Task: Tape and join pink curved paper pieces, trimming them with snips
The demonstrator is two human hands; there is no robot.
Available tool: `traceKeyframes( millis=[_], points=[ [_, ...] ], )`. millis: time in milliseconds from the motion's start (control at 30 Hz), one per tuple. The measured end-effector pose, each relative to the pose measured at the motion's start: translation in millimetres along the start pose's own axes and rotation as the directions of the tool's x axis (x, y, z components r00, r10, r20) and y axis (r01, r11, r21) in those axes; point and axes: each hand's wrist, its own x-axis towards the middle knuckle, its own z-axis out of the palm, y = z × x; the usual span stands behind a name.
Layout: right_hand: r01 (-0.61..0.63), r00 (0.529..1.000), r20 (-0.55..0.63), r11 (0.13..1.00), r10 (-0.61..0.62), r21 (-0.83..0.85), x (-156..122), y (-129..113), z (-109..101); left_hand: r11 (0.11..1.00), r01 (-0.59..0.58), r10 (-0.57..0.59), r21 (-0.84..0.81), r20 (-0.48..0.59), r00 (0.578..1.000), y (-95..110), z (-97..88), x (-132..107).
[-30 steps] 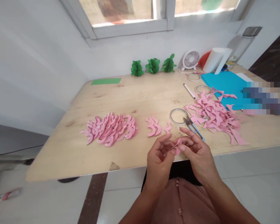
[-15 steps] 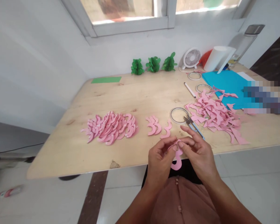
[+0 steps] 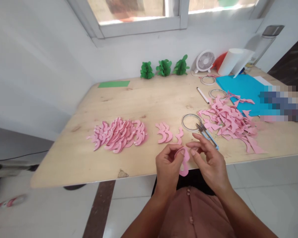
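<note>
Head view, both hands at the near edge of the table (image 3: 72, 158). The left hand (image 3: 168, 165) is closed in a pinch: thumb and forefinger grip the upper end of a pink cutout (image 3: 185, 163). The right hand (image 3: 210, 162) is open, its fingers spread and lightly curled, with the forefinger tip just beside the cutout's upper end; contact cannot be told. It holds nothing.

The cutout is a curved, hooked shape lying between the two hands, over the table edge. Its long axis runs from the pinch down toward the person's body, roughly upright in the picture. It lies to the right of the left palm and to the left of the right fingers; the left hand is the nearer, since it has the grip.

Beyond the hands, left to right on the table: a pile (image 3: 118, 134) of like pink shapes, a short row (image 3: 164, 132) of a few more, a loose piece (image 3: 180, 134), a tape ring (image 3: 190, 121), snips (image 3: 207, 134) just past the right fingertips, and pink scraps (image 3: 229, 120). The row and loose piece lie straight ahead of the left hand, the snips nearest the right.
</note>
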Motion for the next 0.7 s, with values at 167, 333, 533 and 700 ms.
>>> traceKeyframes(
  millis=[167, 333, 533, 700],
  points=[
    [-0.023, 0.999, 0.036, 0.991, 0.018, 0.132, -5.3, -0.3, -0.9, 0.993, 0.039, -0.049, -0.108, -0.097, 0.994, 3.1, 3.8, 3.0],
    [-0.044, 0.992, 0.127, 0.975, 0.016, 0.220, -9.1, 1.7, 5.3, 0.988, 0.048, -0.059, -0.144, -0.077, 0.995, 5.7, 5.9, 1.7],
    [-0.079, 0.990, 0.137, 0.938, 0.035, 0.336, -10.1, 5.2, 11.5, 0.968, 0.096, -0.105, -0.230, -0.029, 0.994, 4.9, 6.2, -0.5],
    [-0.102, 0.990, 0.127, 0.916, 0.057, 0.387, -10.6, 3.6, 13.4, 0.932, 0.184, -0.192, -0.311, 0.003, 0.981, 4.7, 5.8, -1.3]
  ],
)
